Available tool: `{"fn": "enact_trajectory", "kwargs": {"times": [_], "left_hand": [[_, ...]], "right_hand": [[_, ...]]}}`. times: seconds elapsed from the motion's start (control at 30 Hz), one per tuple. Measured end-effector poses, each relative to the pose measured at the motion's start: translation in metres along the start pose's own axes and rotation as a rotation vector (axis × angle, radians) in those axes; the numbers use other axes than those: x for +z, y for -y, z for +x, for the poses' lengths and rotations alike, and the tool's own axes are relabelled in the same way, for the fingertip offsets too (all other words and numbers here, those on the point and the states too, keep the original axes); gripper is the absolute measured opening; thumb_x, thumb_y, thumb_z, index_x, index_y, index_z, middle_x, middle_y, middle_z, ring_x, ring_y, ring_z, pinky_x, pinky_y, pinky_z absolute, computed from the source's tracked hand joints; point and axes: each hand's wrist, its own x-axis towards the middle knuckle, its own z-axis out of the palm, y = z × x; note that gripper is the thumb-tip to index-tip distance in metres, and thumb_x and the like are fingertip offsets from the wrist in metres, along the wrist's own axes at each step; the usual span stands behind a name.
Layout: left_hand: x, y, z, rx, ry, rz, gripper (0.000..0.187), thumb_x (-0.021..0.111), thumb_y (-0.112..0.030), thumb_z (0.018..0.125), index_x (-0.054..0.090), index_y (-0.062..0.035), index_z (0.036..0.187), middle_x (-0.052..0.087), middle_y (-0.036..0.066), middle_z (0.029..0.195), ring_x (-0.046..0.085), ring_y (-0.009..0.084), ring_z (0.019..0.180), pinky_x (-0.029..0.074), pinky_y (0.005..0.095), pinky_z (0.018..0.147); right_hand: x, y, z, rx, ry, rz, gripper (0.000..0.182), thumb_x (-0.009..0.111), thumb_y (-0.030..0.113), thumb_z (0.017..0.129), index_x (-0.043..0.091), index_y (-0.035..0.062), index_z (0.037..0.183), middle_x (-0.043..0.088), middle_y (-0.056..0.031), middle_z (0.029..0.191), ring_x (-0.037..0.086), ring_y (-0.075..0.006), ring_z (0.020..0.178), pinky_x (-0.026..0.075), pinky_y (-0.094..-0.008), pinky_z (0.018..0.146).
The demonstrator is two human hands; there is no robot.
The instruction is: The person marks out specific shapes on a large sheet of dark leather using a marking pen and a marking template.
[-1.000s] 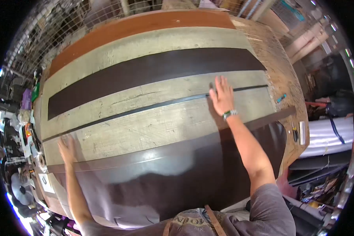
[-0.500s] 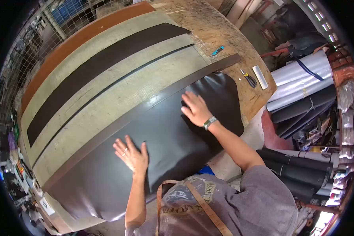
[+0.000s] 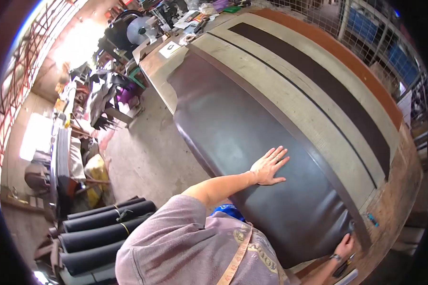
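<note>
My left hand (image 3: 269, 167) lies flat with spread fingers on a large dark sheet (image 3: 223, 128). At the sheet's lower right corner, my right hand (image 3: 345, 244) has its fingers closed on the edge, near several creases. A long, narrow dark strip (image 3: 290, 127) runs along the far side of the sheet. Beyond it are a thin black strip (image 3: 295, 85) and a wider dark brown piece (image 3: 314, 80). Past the right end of the long strip is a teal cutter (image 3: 373, 219). Pliers (image 3: 341, 268) lie beside my right wrist, partly hidden.
An orange-brown strip (image 3: 337, 45) borders the worktable's far side. Papers and tools sit at its far left end. Dark rolls (image 3: 102, 225) are stacked at the lower left, beside the concrete floor (image 3: 138, 147). Wire mesh stands behind the table.
The view has swung round to the left. My right hand has moved from the sheet's surface to its corner and closed there. My left hand stays flat on the sheet.
</note>
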Motion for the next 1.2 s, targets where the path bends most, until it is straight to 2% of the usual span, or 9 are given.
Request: {"fn": "enact_trajectory", "kwargs": {"times": [0.27,0.37,0.4,0.43,0.57,0.67,0.87,1.07,1.2], "left_hand": [[0.01,-0.001,-0.002,-0.086,-0.018,-0.014,0.084,0.057,-0.061,0.095,0.037,-0.0081,0.157,0.025,0.018,0.167,0.013,0.0348,0.158,0.012,0.0491,0.128],[-0.028,0.001,-0.038,-0.13,-0.142,-0.057,0.067,0.077,-0.039,0.082,0.058,-0.0046,0.137,0.046,0.019,0.153,0.039,0.0411,0.144,0.033,0.055,0.117],[-0.048,0.011,-0.052,-0.185,-0.084,0.002,0.06,0.076,-0.04,0.083,0.061,-0.0085,0.132,0.051,0.017,0.148,0.043,0.0408,0.14,0.038,0.053,0.113],[-0.031,0.037,-0.078,-0.224,-0.235,0.103,0.058,0.076,-0.039,0.083,0.062,-0.0085,0.131,0.053,0.019,0.146,0.045,0.0417,0.138,0.039,0.0534,0.112],[-0.054,0.155,-0.133,-0.652,-0.424,0.4,0.064,0.071,-0.049,0.09,0.06,-0.0028,0.133,0.056,0.02,0.141,0.05,0.041,0.131,0.038,0.0528,0.112],[-0.055,0.252,-0.17,-1.319,-0.632,0.155,0.102,0.073,-0.071,0.081,0.048,0.0066,0.143,0.055,0.027,0.14,0.053,0.0387,0.131,0.042,0.0494,0.112],[-0.057,0.317,-0.208,-1.364,-0.553,-0.727,0.084,0.089,-0.054,0.075,0.066,0.0139,0.118,0.071,0.016,0.114,0.068,0.0271,0.09,0.058,0.0423,0.086],[-0.073,0.325,-0.22,-1.143,-0.637,-1.353,0.056,0.083,-0.032,0.088,0.064,0.0059,0.126,0.067,0.013,0.126,0.065,0.0265,0.109,0.054,0.0433,0.095],[-0.075,0.336,-0.22,-1.077,-0.612,-1.404,0.049,0.078,-0.024,0.092,0.063,0.009,0.124,0.066,0.017,0.126,0.066,0.0314,0.11,0.055,0.0496,0.094]], "right_hand": [[0.003,-0.021,0.011,0.182,0.059,0.174,0.065,0.073,0.054,0.089,0.066,0.0018,0.128,0.07,-0.0182,0.125,0.066,-0.0345,0.113,0.049,-0.0436,0.1],[0.017,-0.075,0.013,0.269,0.109,0.399,0.076,0.083,0.049,0.079,0.065,-0.0038,0.13,0.07,-0.0179,0.127,0.066,-0.0304,0.115,0.051,-0.041,0.099],[0.016,-0.038,-0.02,0.344,0.011,0.913,0.068,0.085,0.048,0.077,0.07,-0.0052,0.117,0.073,-0.0136,0.106,0.067,-0.0269,0.1,0.054,-0.0397,0.088],[0.012,-0.041,-0.032,0.494,0.033,0.633,0.058,0.085,0.048,0.078,0.073,-0.0017,0.104,0.065,-0.0073,0.082,0.061,-0.0216,0.076,0.051,-0.037,0.072],[0.029,-0.024,-0.088,0.553,-0.132,0.851,0.037,0.091,0.033,0.078,0.071,0.0078,0.096,0.046,0.0067,0.063,0.042,-0.0083,0.052,0.029,-0.0278,0.046],[0.074,-0.058,-0.113,0.402,-0.24,0.927,0.043,0.087,0.031,0.083,0.072,-0.0009,0.108,0.074,-0.0049,0.099,0.065,-0.0128,0.08,0.05,-0.0283,0.067],[0.064,-0.025,-0.154,0.564,-0.227,0.552,0.038,0.086,0.033,0.084,0.071,-0.0026,0.087,0.07,-0.0037,0.083,0.061,-0.0142,0.072,0.049,-0.0311,0.068],[0.068,-0.01,-0.166,0.585,-0.268,0.692,0.036,0.08,0.041,0.089,0.071,0.0075,0.08,0.064,0.0009,0.071,0.049,-0.0079,0.058,0.038,-0.0274,0.054],[0.077,-0.023,-0.161,0.518,-0.317,0.408,0.035,0.079,0.036,0.09,0.071,0.003,0.082,0.066,-0.0022,0.073,0.061,-0.017,0.067,0.049,-0.0346,0.067]]}}
